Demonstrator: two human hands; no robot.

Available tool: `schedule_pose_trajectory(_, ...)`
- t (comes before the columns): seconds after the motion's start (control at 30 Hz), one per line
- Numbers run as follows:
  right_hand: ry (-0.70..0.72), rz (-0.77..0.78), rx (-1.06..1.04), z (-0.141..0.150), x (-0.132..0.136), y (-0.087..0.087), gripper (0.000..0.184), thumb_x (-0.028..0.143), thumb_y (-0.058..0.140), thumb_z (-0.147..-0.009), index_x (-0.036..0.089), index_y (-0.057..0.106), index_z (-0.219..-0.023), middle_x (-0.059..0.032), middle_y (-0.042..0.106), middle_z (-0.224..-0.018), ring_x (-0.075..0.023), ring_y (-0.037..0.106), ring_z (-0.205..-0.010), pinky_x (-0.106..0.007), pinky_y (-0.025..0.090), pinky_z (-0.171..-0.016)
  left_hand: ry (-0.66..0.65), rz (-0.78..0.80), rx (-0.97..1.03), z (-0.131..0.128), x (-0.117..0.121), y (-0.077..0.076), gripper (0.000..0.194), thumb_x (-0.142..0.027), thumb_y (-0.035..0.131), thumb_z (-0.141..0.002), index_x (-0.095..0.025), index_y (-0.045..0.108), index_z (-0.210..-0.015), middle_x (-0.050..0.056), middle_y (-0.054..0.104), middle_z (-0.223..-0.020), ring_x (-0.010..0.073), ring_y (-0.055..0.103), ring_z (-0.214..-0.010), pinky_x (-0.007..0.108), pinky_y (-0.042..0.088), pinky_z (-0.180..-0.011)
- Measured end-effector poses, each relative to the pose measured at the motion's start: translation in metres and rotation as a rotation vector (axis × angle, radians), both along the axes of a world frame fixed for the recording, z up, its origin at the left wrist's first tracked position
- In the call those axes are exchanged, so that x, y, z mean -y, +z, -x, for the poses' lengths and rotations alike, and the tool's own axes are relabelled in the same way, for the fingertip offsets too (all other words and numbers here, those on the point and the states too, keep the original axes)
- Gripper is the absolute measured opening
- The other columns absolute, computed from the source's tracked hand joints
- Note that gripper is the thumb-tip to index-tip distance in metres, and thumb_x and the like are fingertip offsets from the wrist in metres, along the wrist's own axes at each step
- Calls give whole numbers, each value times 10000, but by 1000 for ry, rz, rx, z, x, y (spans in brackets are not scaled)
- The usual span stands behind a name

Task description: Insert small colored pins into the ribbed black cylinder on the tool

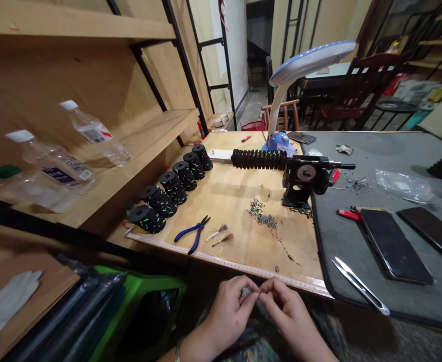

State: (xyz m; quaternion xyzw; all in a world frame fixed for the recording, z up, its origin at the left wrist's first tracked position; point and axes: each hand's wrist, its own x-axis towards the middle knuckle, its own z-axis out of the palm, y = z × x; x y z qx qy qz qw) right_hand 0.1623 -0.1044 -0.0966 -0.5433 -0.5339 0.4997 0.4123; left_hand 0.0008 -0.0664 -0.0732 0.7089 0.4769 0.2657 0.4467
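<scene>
At the near edge of the wooden table (221, 196), holding a small greyish cluster (245, 290) in the curled left hand (228, 309), with its tips nipped together. Meeting those tips with the right hand (286, 305), likewise closed to a pinch; too small to tell of any piece held between. Set out farther off: blue-handled pliers (200, 227) to the left, loose coloured beads (256, 207) almost straight ahead.
</scene>
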Motion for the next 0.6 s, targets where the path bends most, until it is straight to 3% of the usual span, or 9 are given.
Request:
schedule_pose_trajectory(0.13,136,-145,243,-3,-8,17,191,242,542,-897,197,593,-719,24,576,-651,-144,526,-616,-241,381,-585,-40,39,2,11,-4,13,135,-220,569,-840,-164,658,-755,28,637,-707,149,544,-657,237,375,-611)
schedule_pose_trajectory(0.3,288,-382,406,-11,-22,32,196,226,481,-949,217,622,-814,-17,631,-744,-170,583,-701,-255,404,-616,-21,431,316,21,-11,21,238,-356,679,-768,-144,601,-697,-25,493,-613,113,421,-601,226,328,-585)
schedule_pose_trajectory(0.43,241,-561,521,-25,-34,27,221,236,453,-971,214,616,-824,-41,601,-757,-190,563,-736,-275,411,-625,13,603,527,25,-14,22,345,-433,763,-702,-145,575,-682,-69,376,-556,73,275,-520,222,199,-499)
schedule_pose_trajectory(0.6,158,-635,596,-42,-49,14,193,227,465,-970,219,624,-860,-62,633,-821,-213,565,-820,-300,451,-673,42,728,712,29,-17,22,392,-433,818,-649,-155,542,-663,-87,338,-517,50,210,-459,237,126,-465)
